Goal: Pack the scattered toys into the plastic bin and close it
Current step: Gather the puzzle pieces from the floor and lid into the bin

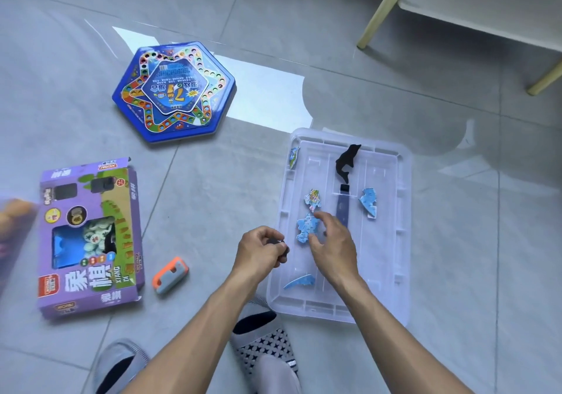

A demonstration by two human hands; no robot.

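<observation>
On the tiled floor, the clear plastic bin (404,211) sits open, no lid visible. Risk: the left hand (260,249), at the bin's near-left rim, pinches a small dark piece (278,243), apparently a toy part; released there, it may fall outside. The right hand (333,243) hovers inside, fingers loosely spread, holding nothing. Bin contents: a black dolphin (346,162), several blue puzzle pieces (307,228) and a dark strip (343,208). Unpacked: hexagonal game board (173,92), purple box (91,235), orange-grey block (170,275); the bulky board may prevent closing.
</observation>
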